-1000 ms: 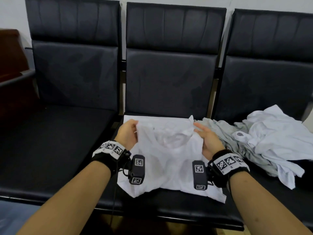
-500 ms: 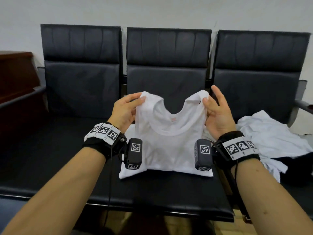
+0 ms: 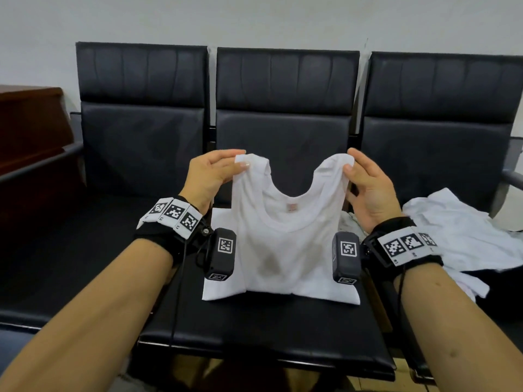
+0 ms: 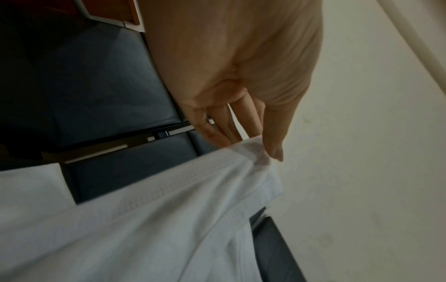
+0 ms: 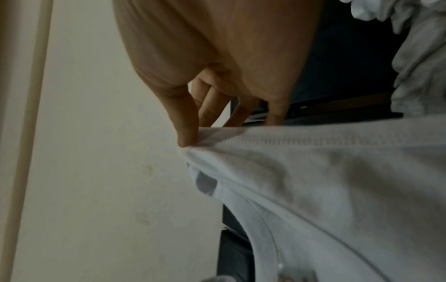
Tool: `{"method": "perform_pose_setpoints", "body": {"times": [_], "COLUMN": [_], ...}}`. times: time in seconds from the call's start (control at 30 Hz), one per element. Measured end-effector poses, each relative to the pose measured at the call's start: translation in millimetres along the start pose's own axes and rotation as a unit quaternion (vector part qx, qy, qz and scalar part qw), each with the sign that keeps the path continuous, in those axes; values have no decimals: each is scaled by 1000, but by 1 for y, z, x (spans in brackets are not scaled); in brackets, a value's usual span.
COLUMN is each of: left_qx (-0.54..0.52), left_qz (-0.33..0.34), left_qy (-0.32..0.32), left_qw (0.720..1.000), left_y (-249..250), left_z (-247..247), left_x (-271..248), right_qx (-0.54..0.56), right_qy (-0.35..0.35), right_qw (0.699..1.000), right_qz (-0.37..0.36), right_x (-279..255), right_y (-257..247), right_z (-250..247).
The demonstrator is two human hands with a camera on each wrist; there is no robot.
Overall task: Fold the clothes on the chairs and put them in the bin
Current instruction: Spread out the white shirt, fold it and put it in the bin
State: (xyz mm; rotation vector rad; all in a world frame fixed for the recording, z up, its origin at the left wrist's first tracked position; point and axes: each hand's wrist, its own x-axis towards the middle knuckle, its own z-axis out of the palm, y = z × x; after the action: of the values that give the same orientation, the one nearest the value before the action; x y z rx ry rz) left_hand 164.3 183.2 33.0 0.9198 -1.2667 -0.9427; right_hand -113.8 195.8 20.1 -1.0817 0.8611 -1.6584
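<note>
white tank top (image 3: 288, 244) raised higher off the middle seat, hands (image 3: 210, 176) spread wider, straps taut

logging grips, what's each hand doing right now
Left hand: pinching the left strap of the white tank top.
Right hand: pinching its right strap.

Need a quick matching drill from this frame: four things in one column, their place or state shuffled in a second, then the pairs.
Things:
1. left hand
2. right hand
3. white sleeveless cotton top
4. rumpled pile of white clothes

Place or state:
A. heaped on the seat of the right-hand black padded chair
B. held up by its straps, hem resting on the middle chair seat
C. pinches the strap nearer the brown wooden cabinet
D. pinches the strap nearer the pile

Pairs: 1-C, 2-D, 3-B, 4-A
</note>
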Motion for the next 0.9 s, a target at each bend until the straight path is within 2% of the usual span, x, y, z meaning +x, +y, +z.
{"method": "perform_pose_setpoints", "body": {"times": [0.23,0.33,0.47,0.6,0.7,0.77,0.83,0.9], "left_qx": [102,191,285,267,110,59,78,180], "left_qz": [-82,-101,-129,-137,-129,-119,-111,-114], "left_qy": [31,-1,-47,-53,-12,21,44,43], "left_qw": [991,976,949,952,985,991,990,976], "left_y": [-97,-154,-211,-247,-253,-252,-257,-270], "left_z": [-4,-13,-23,-21,-14,-10,-7,-7], "left_x": [76,105,135,145,143,147,154,159], "right_qx": [-85,-153,-163,-145,-95,-59,-56,-115], "right_qy": [47,41,42,49,59,70,66,49], "right_qw": [989,973,962,964,973,978,978,969], "right_qz": [113,166,213,219,200,188,188,214], "right_x": [82,118,152,174,184,192,199,203], "right_y": [100,150,206,238,241,241,246,256], "right_z": [-20,-28,-38,-46,-49,-49,-50,-51]}}
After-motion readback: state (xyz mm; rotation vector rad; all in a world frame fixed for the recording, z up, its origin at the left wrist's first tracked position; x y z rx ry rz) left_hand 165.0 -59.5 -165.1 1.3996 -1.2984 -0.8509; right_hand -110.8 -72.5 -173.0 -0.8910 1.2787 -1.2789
